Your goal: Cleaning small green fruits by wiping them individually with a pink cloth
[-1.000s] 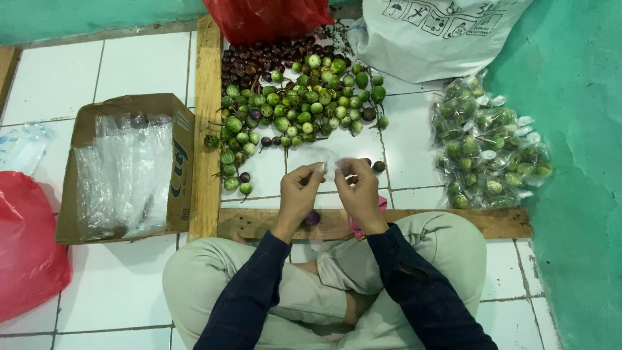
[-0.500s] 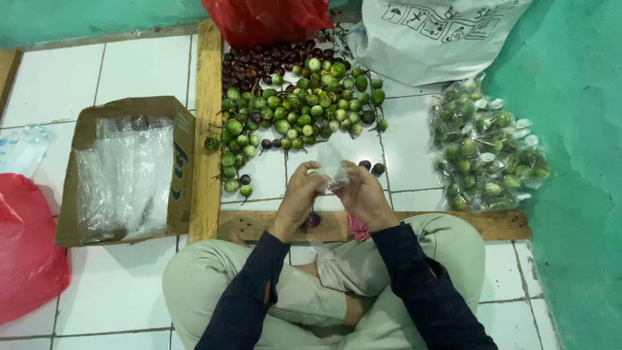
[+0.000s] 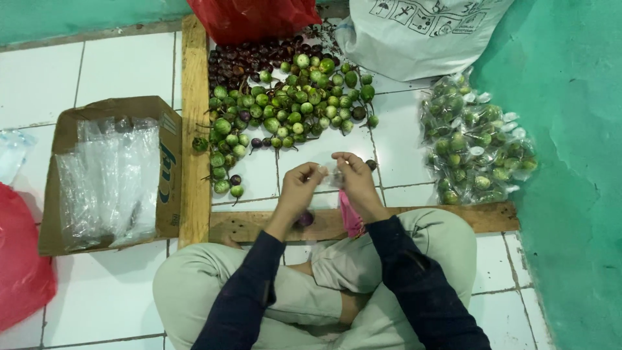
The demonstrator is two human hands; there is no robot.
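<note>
1. My left hand [image 3: 299,188] and right hand [image 3: 355,181] pinch a small clear bag [image 3: 332,175] between their fingertips, just in front of the loose fruit pile [image 3: 291,107].
2. Done: filled bags [image 3: 476,146] lie right of that pile.
3. Left: most fruit is unbagged; empty bags fill the cardboard box [image 3: 170,162] left of it.

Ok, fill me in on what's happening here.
A person sits cross-legged on the tiled floor. The left hand and right hand hold a small clear plastic bag between them. Loose green and purple fruits lie ahead, filled bags to the right, and a cardboard box of empty bags to the left.
</note>
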